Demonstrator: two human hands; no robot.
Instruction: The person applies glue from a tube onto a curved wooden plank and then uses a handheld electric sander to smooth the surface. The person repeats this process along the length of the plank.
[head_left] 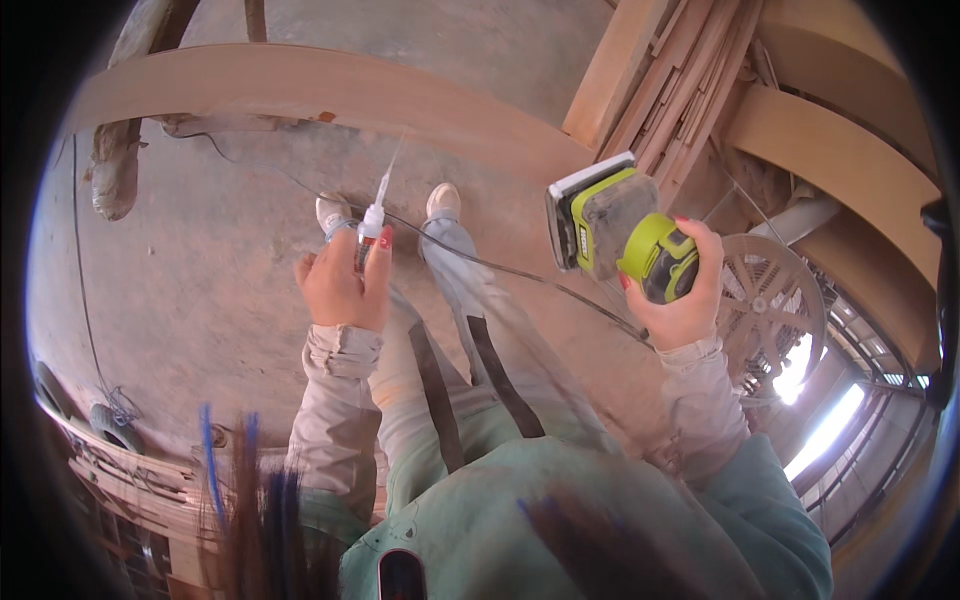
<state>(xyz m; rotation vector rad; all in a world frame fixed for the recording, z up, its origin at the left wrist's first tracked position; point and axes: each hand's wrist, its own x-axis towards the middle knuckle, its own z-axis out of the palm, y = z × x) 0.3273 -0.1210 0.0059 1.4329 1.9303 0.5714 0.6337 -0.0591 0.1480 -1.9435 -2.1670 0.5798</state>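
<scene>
- We see our left hand closed around a small slim bottle with a white cap and a long, thin, translucent nozzle, the thumb pressed along its right side and the fingers curled round the other
- The bottle sits upright in that grip, its cap and nozzle standing out beyond the fingertips and slanting away from us
- The nozzle's tip reaches the near edge of a long, reddish-brown wooden board in our view, though we cannot tell whether they touch
- We see our right hand wrapped around the round, lime-green and dark grey top of a handheld electric sander, thumb on the near side, fingers over the far side
- The sander's body extends forward and left of that hand, held clear of the concrete floor, its flat white-edged base turned away from the palm
- Between our two hands, well apart, a thin dark cable runs below
- Beyond the sander we see a stack of narrow wooden strips, and right of our right hand a round fan
</scene>
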